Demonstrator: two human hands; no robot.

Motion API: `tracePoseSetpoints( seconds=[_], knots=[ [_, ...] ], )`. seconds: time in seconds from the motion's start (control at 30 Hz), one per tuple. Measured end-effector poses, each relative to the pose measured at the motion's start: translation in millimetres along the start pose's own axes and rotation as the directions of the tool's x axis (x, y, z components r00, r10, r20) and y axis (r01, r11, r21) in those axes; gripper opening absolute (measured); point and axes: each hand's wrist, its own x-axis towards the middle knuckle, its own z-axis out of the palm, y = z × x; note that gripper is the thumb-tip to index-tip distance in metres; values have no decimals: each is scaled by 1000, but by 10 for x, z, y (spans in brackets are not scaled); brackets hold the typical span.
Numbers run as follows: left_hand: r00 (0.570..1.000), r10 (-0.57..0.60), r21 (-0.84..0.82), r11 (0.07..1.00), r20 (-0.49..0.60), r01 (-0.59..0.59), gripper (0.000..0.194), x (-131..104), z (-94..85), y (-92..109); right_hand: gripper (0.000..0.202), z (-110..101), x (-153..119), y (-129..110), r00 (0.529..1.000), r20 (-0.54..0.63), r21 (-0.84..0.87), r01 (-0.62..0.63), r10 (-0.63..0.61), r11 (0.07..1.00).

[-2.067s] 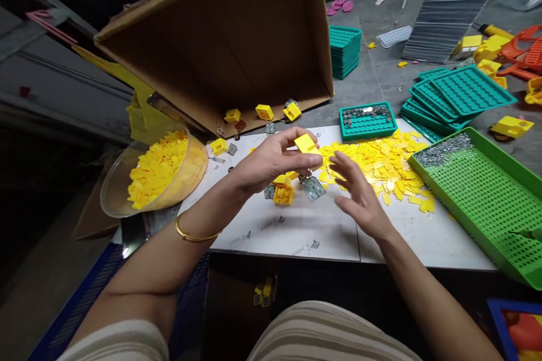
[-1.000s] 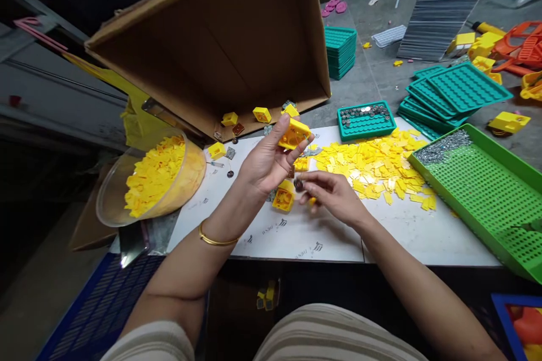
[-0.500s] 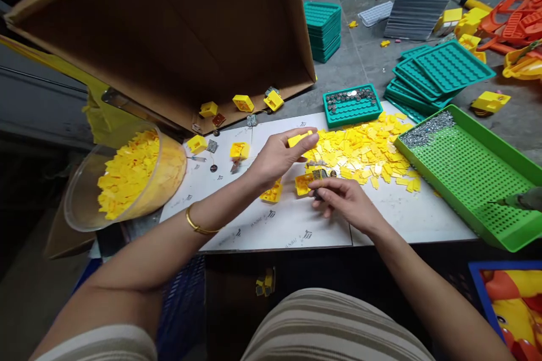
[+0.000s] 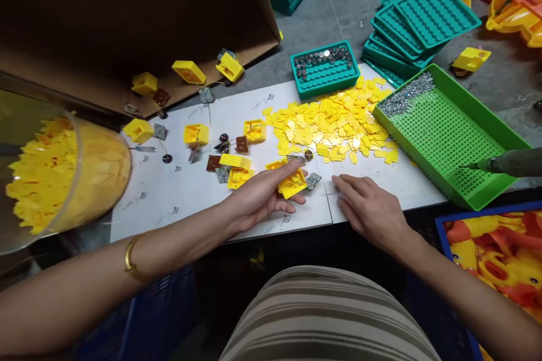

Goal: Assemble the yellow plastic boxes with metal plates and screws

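My left hand grips a small open yellow plastic case, thumb on top and fingers reaching below it. A small grey circuit board sticks out at the case's right side, and a round black part shows just above it. My right hand is palm down by the front edge of the white board, fingers stretched forward and apart from the case; nothing shows in them. Left of the case lie more yellow cases with wired brown boards.
Behind the hands spreads a heap of flat yellow pieces. A teal tray holds small round metal parts. On the right are a green basket with screws and a power screwdriver. A clear tub stands left, before a cardboard box.
My left hand has come down and now holds the open case. My right hand has let go of its parts and drawn right. More cases lie left of it; the view has shifted.
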Motion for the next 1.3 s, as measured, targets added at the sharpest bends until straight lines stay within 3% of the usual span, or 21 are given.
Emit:
tracePoseSetpoints(
  seconds=[0.1, 0.2, 0.4, 0.57, 0.63, 0.77, 0.97, 1.07, 1.13, 1.23, 1.3],
  knots=[
    [998, -50, -117, 992, 30, 54, 21, -15, -5, -74, 31, -66, -46, 91, 995, -36, 164, -91, 98, 982],
    [994, -96, -162, 981, 53, 104, 22, 7, -16, -113, 29, -62, 36, 171, 995, 16, 257, -96, 95, 962],
    [980, -182, -196, 961, 77, 194, 29, 45, -47, -160, 24, -8, 202, 209, 988, 148, 222, -79, 46, 972],
    [977, -190, -287, 935, 94, 210, 33, 50, -58, -287, 21, 67, 22, 190, 995, -73, -23, 58, -60, 998],
    [982, -154, -346, 920, 109, 183, 32, 52, -52, -360, 24, 87, -59, 187, 988, -99, -54, 117, -122, 992],
    [987, -94, -468, 872, 129, 144, 31, 53, -31, -479, 25, 29, -48, 209, 996, -7, 33, 86, -86, 996],
    [950, -166, -455, 847, 264, 275, 44, 21, 9, -577, 21, -162, 209, 248, 953, 304, 151, -64, 15, 986],
    [936, -174, -417, 859, 307, 297, 45, -6, 42, -594, 18, -185, 248, 281, 949, 304, 237, -156, 79, 959],
    [930, -155, -416, 861, 333, 293, 41, -9, 69, -580, 17, -185, 237, 312, 938, 263, 390, -319, 227, 864],
    [947, -25, -464, 867, 321, 180, 34, 28, 117, -536, 26, -212, 199, 333, 819, 327, 668, -553, 472, 498],
    [955, 76, -476, 877, 286, 72, 31, 76, 155, -520, 32, -251, 174, 297, 759, 391, 761, -585, 520, 281]
  ],
)
